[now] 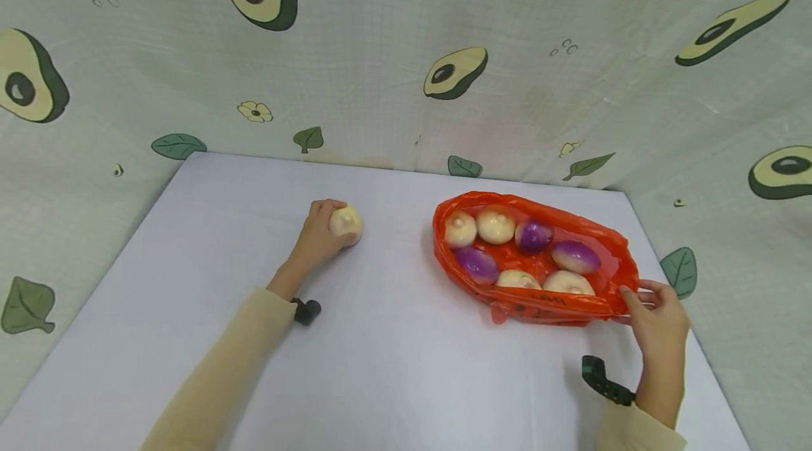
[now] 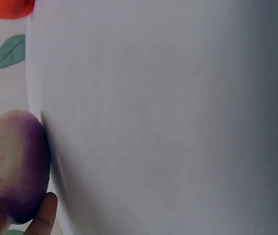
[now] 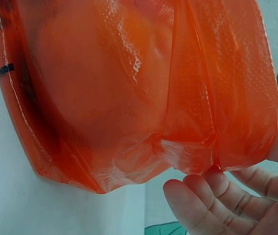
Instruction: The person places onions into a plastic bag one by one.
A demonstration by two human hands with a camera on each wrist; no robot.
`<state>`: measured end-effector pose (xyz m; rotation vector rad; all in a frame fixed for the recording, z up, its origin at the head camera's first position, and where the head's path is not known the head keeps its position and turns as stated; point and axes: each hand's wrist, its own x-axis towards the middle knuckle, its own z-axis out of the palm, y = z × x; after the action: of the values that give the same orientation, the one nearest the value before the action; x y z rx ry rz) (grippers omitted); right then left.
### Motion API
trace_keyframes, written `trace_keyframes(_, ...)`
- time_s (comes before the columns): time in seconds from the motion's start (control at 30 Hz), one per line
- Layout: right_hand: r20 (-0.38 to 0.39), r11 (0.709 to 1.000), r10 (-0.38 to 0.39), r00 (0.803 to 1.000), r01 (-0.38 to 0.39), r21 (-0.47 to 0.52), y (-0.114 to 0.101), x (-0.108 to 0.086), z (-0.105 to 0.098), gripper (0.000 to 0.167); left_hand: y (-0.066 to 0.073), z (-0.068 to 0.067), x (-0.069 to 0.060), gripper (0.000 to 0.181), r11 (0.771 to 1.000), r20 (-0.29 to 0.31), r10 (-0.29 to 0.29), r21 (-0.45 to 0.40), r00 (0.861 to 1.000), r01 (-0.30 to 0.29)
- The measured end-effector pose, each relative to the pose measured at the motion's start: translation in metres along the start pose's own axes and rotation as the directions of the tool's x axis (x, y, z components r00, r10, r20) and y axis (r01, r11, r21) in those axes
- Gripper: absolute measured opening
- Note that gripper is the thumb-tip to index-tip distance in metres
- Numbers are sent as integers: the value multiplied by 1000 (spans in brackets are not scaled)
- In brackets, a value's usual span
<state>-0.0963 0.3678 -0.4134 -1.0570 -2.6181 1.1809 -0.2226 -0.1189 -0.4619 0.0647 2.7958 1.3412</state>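
My left hand (image 1: 317, 236) grips a turnip (image 1: 347, 223) at the left-middle of the table. In the left wrist view this turnip (image 2: 16, 166) shows a pale half and a purple half, with thumb and fingers around it. To the right lies a red plastic bag (image 1: 558, 304), its mouth spread wide. Several turnips sit inside, some with the pale side up (image 1: 497, 225), others purple (image 1: 575, 256). At the bag's right end my right hand (image 1: 660, 317) pinches its edge. The right wrist view shows the fingers (image 3: 192, 205) under the thin red plastic (image 3: 94, 93).
A white table (image 1: 406, 366) bears everything. Behind and beside it hangs a pale cloth (image 1: 368, 56) printed with avocados and leaves. Each wrist wears a black strap-mounted camera, the left one (image 1: 307, 311) and the right one (image 1: 603, 380), close above the table.
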Motion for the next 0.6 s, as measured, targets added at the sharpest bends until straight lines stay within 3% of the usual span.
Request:
trace_keyframes(0.23, 4, 1000, -2, 1000, 2, 2, 0, 0, 0, 63, 7, 12, -17, 60, 999, -20, 31, 29, 999, -30)
trace_keyframes(0.6, 0, 1000, 5, 1000, -5, 2, 0, 0, 0, 64, 20, 23, -39, 58, 999, 27, 36, 27, 999, -36)
